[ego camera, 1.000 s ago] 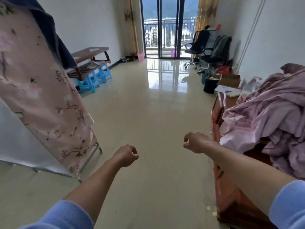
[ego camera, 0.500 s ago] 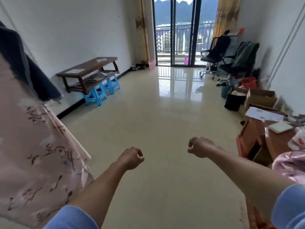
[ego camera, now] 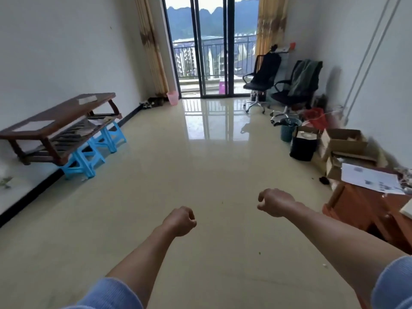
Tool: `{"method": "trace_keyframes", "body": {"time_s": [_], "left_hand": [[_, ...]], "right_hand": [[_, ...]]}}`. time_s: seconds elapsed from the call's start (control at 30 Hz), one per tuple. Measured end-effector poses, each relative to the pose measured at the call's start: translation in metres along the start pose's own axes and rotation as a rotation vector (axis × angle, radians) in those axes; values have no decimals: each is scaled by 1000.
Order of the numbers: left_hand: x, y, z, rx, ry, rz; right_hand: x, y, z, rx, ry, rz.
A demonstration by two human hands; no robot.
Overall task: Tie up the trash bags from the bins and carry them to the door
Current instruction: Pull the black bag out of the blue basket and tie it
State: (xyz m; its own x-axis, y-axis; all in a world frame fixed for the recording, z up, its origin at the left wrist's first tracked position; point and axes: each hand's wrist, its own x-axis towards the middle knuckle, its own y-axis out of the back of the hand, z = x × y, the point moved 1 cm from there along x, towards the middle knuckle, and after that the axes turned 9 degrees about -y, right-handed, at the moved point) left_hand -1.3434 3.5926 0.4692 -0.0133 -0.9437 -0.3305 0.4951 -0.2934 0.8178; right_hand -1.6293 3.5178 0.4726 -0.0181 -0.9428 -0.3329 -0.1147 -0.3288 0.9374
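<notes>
Both hands are reaching out over the bare floor (ego camera: 200, 175) and holding nothing. The left hand (ego camera: 180, 221) is curling into a fist. The right hand (ego camera: 275, 206) is hanging with its fingers loosely bent and the thumb a little apart.

The task's bins are sitting well ahead, out of reach. A teal bin (ego camera: 287, 130) with a dark liner draped over its rim and a black bin (ego camera: 303, 146) just in front of it are standing upright by the right wall, forward and to the right of the hands. That side is nearer the right hand. A small pink bin (ego camera: 172, 98) is waiting farther off, to the left of the glass balcony door (ego camera: 211, 52). No bag looks tied yet.

The coming move is probably a walk forward and rightward, then a reach down to the liner rims, since the mouths are facing up.

Cardboard boxes (ego camera: 343, 141) are crowding the black bin's right side. A printed sheet (ego camera: 367, 178) is lying on the orange-brown worktop (ego camera: 365, 208), but its marks are too blurred to read, and no brand or label is showing anywhere.
</notes>
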Motion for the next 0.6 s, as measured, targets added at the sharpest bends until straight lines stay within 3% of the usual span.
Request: {"method": "trace_keyframes", "body": {"time_s": [0.3,0.6], "left_hand": [[265,70,74,86,-194,-99],[537,116,132,105,-174,-162]], "right_hand": [[206,73,30,89,-205,-42],[473,123,54,148,-302,-140]]}}
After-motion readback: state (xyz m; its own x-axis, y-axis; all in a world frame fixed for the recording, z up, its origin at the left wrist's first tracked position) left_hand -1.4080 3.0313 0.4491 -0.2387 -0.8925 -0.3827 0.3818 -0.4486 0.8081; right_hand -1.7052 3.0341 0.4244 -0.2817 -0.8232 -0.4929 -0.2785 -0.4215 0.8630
